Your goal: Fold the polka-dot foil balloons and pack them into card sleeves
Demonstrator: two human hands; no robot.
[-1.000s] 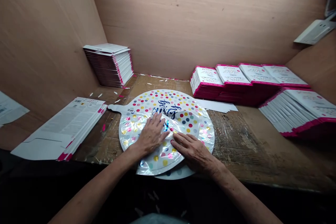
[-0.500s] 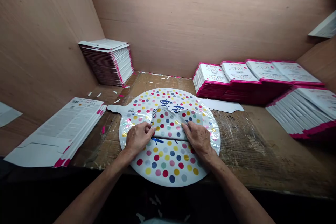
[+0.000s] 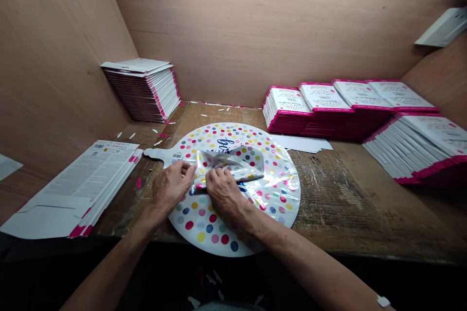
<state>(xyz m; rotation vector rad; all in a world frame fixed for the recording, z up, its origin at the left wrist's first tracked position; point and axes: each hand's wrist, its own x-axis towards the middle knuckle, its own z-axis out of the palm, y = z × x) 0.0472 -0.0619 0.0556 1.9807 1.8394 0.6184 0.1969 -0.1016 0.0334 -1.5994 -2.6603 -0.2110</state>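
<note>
A flat round foil balloon (image 3: 233, 246), white with coloured dots and blue lettering, lies on the table with its narrow tail pointing left. On top is a folded dotted foil balloon (image 3: 248, 158), its upper flap lifted and wrinkled. My left hand (image 3: 170, 185) pinches at the left edge of the folded balloon, thumb and forefinger together. Crossed toward the left, my right hand (image 3: 224, 189) has its fingers curled over the folded balloon's front edge; its fingertips are partly hidden in the foil.
Folded white and pink packets (image 3: 140, 88) stand stacked at the back left. More packets (image 3: 324, 99) line the back right, with another row (image 3: 419, 148) in front. Flat printed sleeves (image 3: 73, 184) lie at the left. White card strips (image 3: 301, 143) lie behind the balloon. Wooden walls enclose the table.
My right hand has moved left across the folded balloon, near my left hand. My left hand has shifted left to its edge. The folded foil has turned and its flap has bulged.
</note>
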